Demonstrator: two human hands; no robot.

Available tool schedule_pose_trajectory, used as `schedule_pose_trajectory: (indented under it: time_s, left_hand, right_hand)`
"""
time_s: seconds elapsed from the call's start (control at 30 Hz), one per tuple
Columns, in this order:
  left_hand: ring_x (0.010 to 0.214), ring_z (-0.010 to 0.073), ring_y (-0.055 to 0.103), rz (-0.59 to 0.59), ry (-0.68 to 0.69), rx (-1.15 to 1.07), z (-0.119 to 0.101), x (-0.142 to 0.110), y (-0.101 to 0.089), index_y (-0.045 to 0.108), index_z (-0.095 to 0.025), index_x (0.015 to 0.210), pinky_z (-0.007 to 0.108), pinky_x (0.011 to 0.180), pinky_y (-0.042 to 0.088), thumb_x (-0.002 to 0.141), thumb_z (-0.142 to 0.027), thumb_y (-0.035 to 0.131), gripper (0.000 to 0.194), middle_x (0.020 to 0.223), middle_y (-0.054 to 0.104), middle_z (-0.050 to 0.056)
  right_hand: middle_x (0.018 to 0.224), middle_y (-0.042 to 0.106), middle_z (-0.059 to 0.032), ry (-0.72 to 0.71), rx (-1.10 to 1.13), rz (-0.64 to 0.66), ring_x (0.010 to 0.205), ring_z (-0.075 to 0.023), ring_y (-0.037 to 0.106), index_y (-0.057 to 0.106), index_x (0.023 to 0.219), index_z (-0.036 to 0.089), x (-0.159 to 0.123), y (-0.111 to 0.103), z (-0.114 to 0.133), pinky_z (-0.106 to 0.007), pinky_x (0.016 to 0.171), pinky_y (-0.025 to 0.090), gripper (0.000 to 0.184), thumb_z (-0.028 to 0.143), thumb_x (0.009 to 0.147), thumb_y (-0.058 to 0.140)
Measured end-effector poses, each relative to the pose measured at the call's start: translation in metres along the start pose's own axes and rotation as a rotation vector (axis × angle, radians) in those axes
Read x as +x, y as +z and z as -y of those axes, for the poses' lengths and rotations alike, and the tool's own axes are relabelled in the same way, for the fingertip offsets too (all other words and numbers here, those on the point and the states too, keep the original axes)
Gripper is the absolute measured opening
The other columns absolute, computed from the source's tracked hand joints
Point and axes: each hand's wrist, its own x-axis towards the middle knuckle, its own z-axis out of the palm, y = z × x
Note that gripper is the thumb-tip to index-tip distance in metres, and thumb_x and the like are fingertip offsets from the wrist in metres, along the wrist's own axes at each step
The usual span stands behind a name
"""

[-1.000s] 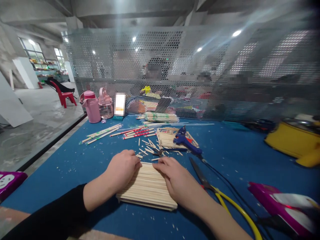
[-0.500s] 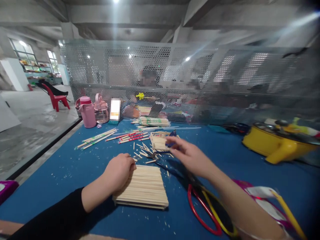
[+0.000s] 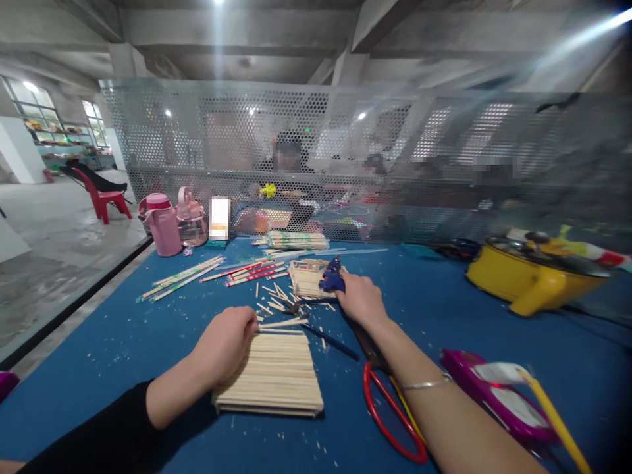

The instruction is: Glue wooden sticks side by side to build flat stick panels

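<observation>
My left hand [image 3: 228, 341] is closed at the upper left corner of a flat panel of wooden sticks [image 3: 276, 375]. Its fingertips pinch the end of a thin wooden stick [image 3: 284, 323], which slants just beyond the panel's far edge. My right hand [image 3: 363, 299] is closed around a blue glue gun [image 3: 332, 275], partly covered by the fingers. The gun is over the right side of a small stick-built tray [image 3: 307, 283]. Between my hands lie pliers with dark blue handles [image 3: 330, 342] and short cut sticks [image 3: 276, 295].
Large scissors [image 3: 395, 421] with red and yellow handles lie below my right forearm. Wrapped chopsticks [image 3: 185, 276] lie back left. A pink jug [image 3: 165, 227], a yellow pot [image 3: 536, 276] and a purple device [image 3: 498, 395] stand around. A perforated metal screen [image 3: 355, 145] closes the back, people behind it.
My right hand has moved down and closed around the glue gun. A stick now shows at my left fingertips, beyond the panel. The view has shifted slightly.
</observation>
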Motion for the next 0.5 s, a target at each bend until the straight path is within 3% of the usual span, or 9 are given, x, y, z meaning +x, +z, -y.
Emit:
schedule_pose_trajectory:
  time_s: [0.17,0.23,0.33,0.43,0.5]
  left_hand:
    - [0.058,0.0142,0.044,-0.270,-0.093,-0.251,0.013,0.001,-0.013,0.045,-0.020,0.078,0.024,0.056,0.033,0.087,-0.033,0.031,0.021,0.062,0.049,-0.002]
    - [0.056,0.0135,0.041,-0.297,-0.138,-0.290,0.025,-0.001,-0.018,0.046,-0.020,0.078,0.023,0.054,0.032,0.084,-0.042,0.036,0.025,0.059,0.044,-0.004]
    - [0.055,0.0131,0.041,-0.103,-0.223,-0.328,0.042,-0.007,-0.020,0.052,-0.018,0.079,0.023,0.053,0.031,0.078,-0.051,0.043,0.035,0.060,0.048,-0.004]
    - [0.058,0.0135,0.046,0.136,-0.253,-0.417,0.048,-0.014,-0.017,0.058,-0.015,0.083,0.023,0.055,0.034,0.077,-0.054,0.044,0.042,0.064,0.055,-0.001]
    - [0.060,0.0139,0.048,0.192,-0.254,-0.496,0.045,-0.017,-0.014,0.060,-0.014,0.086,0.023,0.056,0.035,0.076,-0.054,0.046,0.043,0.068,0.058,0.001]
  right_hand:
    - [0.100,0.062,-0.0196,0.040,0.031,-0.080,0.093,-0.0312,0.057,0.048,0.112,0.009,0.002,0.000,0.004,-0.041,0.077,0.039,0.036,0.020,0.077,0.046]
    - [0.107,0.060,-0.0183,0.053,0.081,-0.102,0.092,-0.0291,0.058,0.045,0.116,0.011,0.002,0.002,0.004,-0.038,0.075,0.041,0.038,0.023,0.080,0.044]
    - [0.116,0.056,-0.0170,0.073,0.175,-0.133,0.096,-0.0269,0.058,0.039,0.121,0.012,0.003,0.005,0.001,-0.034,0.074,0.043,0.042,0.029,0.082,0.040]
    - [0.113,0.058,-0.0167,0.080,0.258,-0.156,0.099,-0.0274,0.057,0.042,0.119,0.012,0.005,0.008,-0.003,-0.034,0.078,0.043,0.049,0.034,0.076,0.050]
    - [0.110,0.060,-0.0155,0.087,0.308,-0.171,0.097,-0.0282,0.057,0.045,0.116,0.013,0.006,0.010,-0.006,-0.035,0.077,0.044,0.053,0.035,0.069,0.057]
